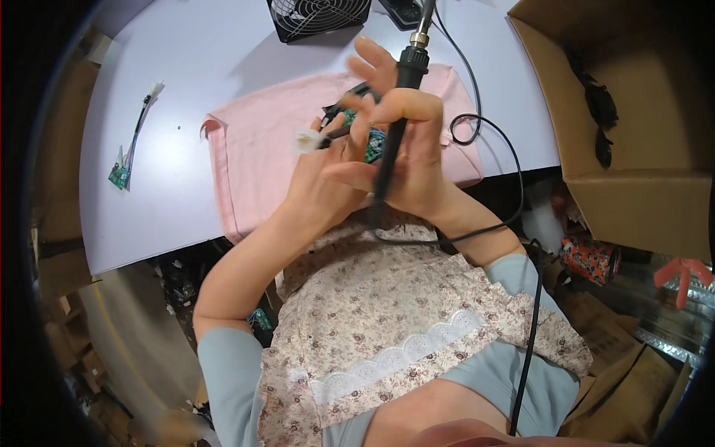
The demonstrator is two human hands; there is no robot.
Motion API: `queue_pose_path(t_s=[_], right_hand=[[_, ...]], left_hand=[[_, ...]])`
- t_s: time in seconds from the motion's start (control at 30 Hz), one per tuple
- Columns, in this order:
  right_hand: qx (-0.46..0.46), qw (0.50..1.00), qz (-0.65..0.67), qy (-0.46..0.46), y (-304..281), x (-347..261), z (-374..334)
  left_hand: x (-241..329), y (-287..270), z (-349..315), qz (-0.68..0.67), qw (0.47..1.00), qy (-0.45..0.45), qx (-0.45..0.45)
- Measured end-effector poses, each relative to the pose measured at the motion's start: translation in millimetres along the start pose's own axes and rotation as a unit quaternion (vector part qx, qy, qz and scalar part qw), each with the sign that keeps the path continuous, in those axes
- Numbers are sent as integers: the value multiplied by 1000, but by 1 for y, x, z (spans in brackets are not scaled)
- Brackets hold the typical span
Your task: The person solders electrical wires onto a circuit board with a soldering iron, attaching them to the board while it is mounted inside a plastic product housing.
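My right hand [417,153] has a soldering iron [411,68] between thumb and fingers. Its black handle slants up and its metal end points away from me, past the top of the picture. Close beside it, my left hand [322,182] is closed around a green circuit board [375,146], partly hidden by fingers. A white plug [306,141] on a dark cable sticks out at the left hand's fingers. Both hands are above a pink cloth [257,141]. Motion blurs some of the fingers, and a dark part behind them is hard to make out.
A second small green board [119,176] with wires lies on the white table [171,216] at the left. A black fan with a grille [319,13] stands at the back. The iron's black cord [514,149] loops at the right, near an open cardboard box [633,141].
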State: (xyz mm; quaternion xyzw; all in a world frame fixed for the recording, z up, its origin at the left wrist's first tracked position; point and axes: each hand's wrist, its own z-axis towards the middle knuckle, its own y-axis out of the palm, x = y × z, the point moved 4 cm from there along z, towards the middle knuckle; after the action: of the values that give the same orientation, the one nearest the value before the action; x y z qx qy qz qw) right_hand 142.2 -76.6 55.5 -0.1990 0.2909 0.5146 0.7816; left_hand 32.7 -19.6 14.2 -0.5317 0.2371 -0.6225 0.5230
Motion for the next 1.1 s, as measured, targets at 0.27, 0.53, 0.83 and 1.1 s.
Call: queue_pose_path(t_s=[0.27, 0.53, 0.83, 1.1], right_hand=[[46, 926, -368, 66, -75, 27, -20], [64, 957, -232, 163, -80, 42, -30], [25, 987, -113, 111, -66, 41, -30], [49, 963, -202, 174, -79, 42, -39]], left_hand=[[5, -13, -1, 120, 973, -196, -35], [-9, -11, 25, -830, 465, -231, 205], [-14, 3, 24, -469, 820, -269, 189], [-29, 2, 20, -323, 852, -299, 285]])
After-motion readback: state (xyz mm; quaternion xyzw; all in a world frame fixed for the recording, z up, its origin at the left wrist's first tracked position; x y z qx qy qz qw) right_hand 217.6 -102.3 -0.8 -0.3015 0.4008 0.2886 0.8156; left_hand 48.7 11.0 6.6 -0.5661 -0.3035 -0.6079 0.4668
